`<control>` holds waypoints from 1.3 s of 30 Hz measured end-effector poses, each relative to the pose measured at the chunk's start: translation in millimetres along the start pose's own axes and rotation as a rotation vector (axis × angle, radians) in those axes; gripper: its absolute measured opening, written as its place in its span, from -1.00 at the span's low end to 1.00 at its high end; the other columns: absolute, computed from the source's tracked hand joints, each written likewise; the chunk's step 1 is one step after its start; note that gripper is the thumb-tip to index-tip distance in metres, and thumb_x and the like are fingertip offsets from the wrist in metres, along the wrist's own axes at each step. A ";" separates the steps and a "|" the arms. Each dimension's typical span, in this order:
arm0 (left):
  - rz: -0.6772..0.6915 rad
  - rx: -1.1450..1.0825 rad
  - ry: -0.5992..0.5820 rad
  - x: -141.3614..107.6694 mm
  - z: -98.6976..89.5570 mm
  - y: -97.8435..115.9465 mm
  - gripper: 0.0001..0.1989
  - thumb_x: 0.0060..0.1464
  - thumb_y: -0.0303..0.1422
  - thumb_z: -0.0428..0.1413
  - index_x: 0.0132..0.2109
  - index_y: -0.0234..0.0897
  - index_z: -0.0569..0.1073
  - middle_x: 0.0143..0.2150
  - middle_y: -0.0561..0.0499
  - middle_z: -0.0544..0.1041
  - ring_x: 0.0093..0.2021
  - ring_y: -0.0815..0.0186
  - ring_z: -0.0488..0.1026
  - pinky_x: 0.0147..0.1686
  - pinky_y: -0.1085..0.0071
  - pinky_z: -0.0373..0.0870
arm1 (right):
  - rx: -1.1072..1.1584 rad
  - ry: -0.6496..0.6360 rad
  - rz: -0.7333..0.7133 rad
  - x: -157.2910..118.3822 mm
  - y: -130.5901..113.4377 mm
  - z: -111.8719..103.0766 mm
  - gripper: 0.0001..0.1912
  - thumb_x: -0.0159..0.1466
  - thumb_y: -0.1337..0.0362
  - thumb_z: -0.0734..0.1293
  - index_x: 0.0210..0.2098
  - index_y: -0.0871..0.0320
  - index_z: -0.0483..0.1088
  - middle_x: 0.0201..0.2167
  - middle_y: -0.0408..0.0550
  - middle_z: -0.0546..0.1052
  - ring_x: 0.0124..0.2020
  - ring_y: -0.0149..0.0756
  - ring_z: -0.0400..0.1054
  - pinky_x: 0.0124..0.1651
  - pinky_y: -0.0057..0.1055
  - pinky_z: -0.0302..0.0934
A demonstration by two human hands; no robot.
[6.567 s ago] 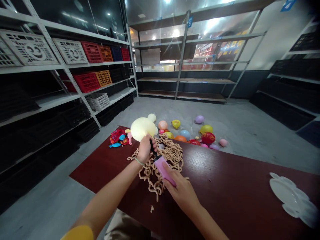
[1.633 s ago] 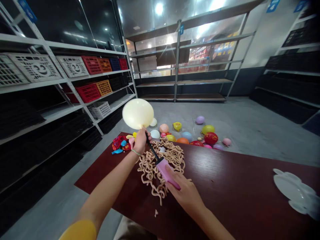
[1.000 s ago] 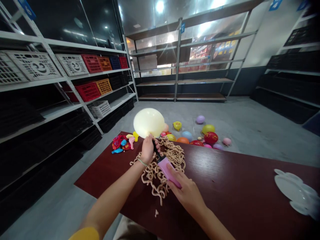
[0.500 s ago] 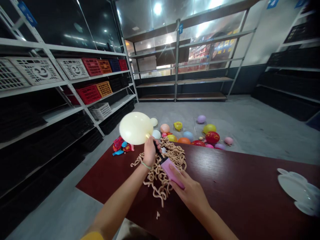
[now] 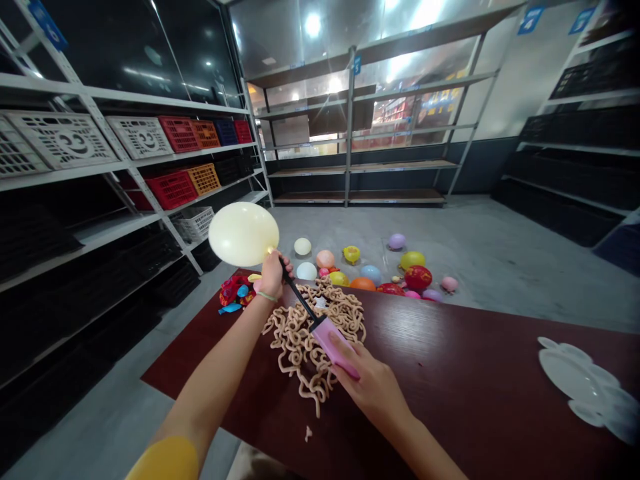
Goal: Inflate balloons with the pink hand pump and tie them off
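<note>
My left hand (image 5: 273,275) is closed around the neck of a pale yellow inflated balloon (image 5: 243,234) and the black front end of a balloon pump. My right hand (image 5: 367,377) grips the pump's pink body (image 5: 334,345) at the lower right. Between the hands a long stretch of the black shaft (image 5: 301,298) is exposed. Under the pump lies a heap of tan, curly, cord-like strands (image 5: 300,343) on the dark red table (image 5: 440,380). Uninflated balloons (image 5: 235,291), red and blue, lie left of my left hand.
On the table's right side lies a white scalloped plate (image 5: 570,373). Several inflated balloons (image 5: 371,274) rest on the floor beyond the table. Shelving with crates (image 5: 173,190) stands to the left, and a metal rack (image 5: 350,133) is at the back.
My left hand has moved left and up with the balloon, away from my right hand. More of the pump's black shaft shows now. The view has shifted slightly.
</note>
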State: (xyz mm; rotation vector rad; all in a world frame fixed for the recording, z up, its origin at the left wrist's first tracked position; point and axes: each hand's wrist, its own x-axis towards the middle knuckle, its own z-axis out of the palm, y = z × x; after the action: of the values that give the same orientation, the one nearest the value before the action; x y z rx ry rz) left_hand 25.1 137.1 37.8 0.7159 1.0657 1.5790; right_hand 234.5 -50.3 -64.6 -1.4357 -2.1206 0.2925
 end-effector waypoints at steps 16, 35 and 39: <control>-0.081 -0.020 -0.097 -42.0 -3.9 -58.0 -0.77 0.17 -0.23 0.04 -0.39 -0.23 0.21 -0.60 0.15 0.25 -0.69 0.48 0.19 -0.71 0.57 0.13 | -0.021 -0.006 0.013 -0.9 1.3 7.4 -0.40 0.36 0.19 0.27 0.35 -0.25 0.10 0.09 -0.07 0.51 -0.10 -0.13 0.54 -0.10 -0.21 0.46; -0.117 -0.048 -0.095 -72.2 -0.7 -87.0 -0.75 0.17 -0.21 0.02 -0.39 -0.21 0.19 -0.60 0.15 0.24 -0.68 0.47 0.17 -0.69 0.55 0.16 | -0.083 -0.012 0.026 -3.2 8.1 14.5 -0.36 0.35 0.18 0.27 0.37 -0.30 0.05 0.01 -0.10 0.54 -0.22 -0.20 0.56 -0.19 -0.28 0.46; -0.114 -0.058 -0.033 -37.3 -8.6 -65.3 -0.79 0.11 -0.28 0.05 -0.40 -0.21 0.19 -0.61 0.17 0.21 -0.70 0.48 0.15 -0.71 0.57 0.11 | -0.100 -0.008 0.024 -2.7 4.8 16.4 -0.33 0.34 0.16 0.29 0.37 -0.33 0.01 0.04 -0.11 0.53 -0.21 -0.19 0.55 -0.18 -0.27 0.45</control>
State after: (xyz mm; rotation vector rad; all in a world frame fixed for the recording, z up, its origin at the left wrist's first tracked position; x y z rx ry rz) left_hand 55.6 102.2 -22.1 0.6294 1.0148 1.4893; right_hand 229.9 -48.8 -81.2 -1.5197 -2.1521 0.2042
